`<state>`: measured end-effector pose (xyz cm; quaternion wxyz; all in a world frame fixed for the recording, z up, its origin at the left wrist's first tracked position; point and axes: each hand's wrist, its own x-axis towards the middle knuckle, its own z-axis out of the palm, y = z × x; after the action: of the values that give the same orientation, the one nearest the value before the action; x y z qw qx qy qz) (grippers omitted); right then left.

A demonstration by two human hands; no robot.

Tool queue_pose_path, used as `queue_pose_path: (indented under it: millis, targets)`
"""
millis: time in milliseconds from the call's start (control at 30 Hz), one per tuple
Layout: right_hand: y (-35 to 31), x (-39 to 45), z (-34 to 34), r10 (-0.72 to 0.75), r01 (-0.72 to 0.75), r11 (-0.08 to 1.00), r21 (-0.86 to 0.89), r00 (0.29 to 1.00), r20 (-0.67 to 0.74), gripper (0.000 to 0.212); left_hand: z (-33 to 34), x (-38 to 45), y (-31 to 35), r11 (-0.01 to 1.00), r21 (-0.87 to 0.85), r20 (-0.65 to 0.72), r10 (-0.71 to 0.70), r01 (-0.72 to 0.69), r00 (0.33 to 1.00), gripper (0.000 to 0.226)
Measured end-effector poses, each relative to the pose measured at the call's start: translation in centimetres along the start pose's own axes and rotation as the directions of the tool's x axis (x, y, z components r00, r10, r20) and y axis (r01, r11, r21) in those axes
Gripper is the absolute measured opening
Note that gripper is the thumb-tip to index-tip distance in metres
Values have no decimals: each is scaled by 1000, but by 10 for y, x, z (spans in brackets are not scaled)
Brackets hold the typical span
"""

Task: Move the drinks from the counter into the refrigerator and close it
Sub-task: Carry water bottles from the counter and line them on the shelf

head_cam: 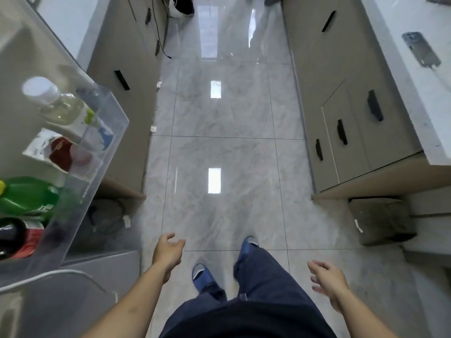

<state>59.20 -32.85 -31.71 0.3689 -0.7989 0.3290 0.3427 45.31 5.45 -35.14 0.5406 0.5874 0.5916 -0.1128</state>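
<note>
Both your hands hold nothing: left hand (168,252) w/ fingers loosely spread, right hand (327,281) the same, palm turned inward. Neither touches anything.

Key relation: the open fridge door (97,152) sits up and to the left of your left hand, well apart from the right one. Left hand is clearly the nearer, so it looks like the one to swing the door shut. The door's clear bin runs lengthwise away from you, its free corner pointing toward the floor aisle ahead of the left hand.

Drinks are in that bin, all to the left of the left hand:
- clear bottle (51,101), white cap, pale liquid, farthest from you
- red-capped one (63,150), blurred, can't tell the type
- green bottle (29,196), smooth plastic, rounded shoulder
- dark bottle (14,237) w/ red label, closest to you

Seen from above they look roughly upright, but blur makes the tilt hard to judge.

Tabletop (395,76) lies up and to the right of your right hand: white, marbled, hard edge. On it only a phone (421,48), no drinks in the visible part. Judging by that, loading seems done and closing is what's left.

Materials: bin is transparent hard plastic, thin-walled; floor (219,142) is glossy grey tile, reflective, prob. slick; cabinets (353,106) matte beige w/ black bar handles.
</note>
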Motion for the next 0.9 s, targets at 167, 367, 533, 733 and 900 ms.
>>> queue_pose_path:
  millis: [167, 367, 533, 733, 900]
  targets:
    - [-37, 36, -4, 58, -59, 998, -19, 998, -7, 27, 18, 37, 55, 1000, -14, 3, 6, -6, 1000, 44]
    - [-136, 107, -11, 14, -9, 996, -91, 999, 51, 29, 33, 71, 109, 997, -37, -84, -70, 67, 994, 43]
    - [-257, 149, -12, -116, 140, 970, -197, 985, 125, 32, 45, 76, 147, 990, -92, -167, -123, 108, 978, 40]
    - [-395, 170, 28, -241, 291, 940, -175, 935, 259, 27, 66, 82, 180, 967, -162, -208, -230, 198, 951, 32]
    - [-498, 175, 85, -322, 424, 880, -213, 864, 386, 22, 74, 107, 207, 929, -256, -198, -320, 266, 926, 33]
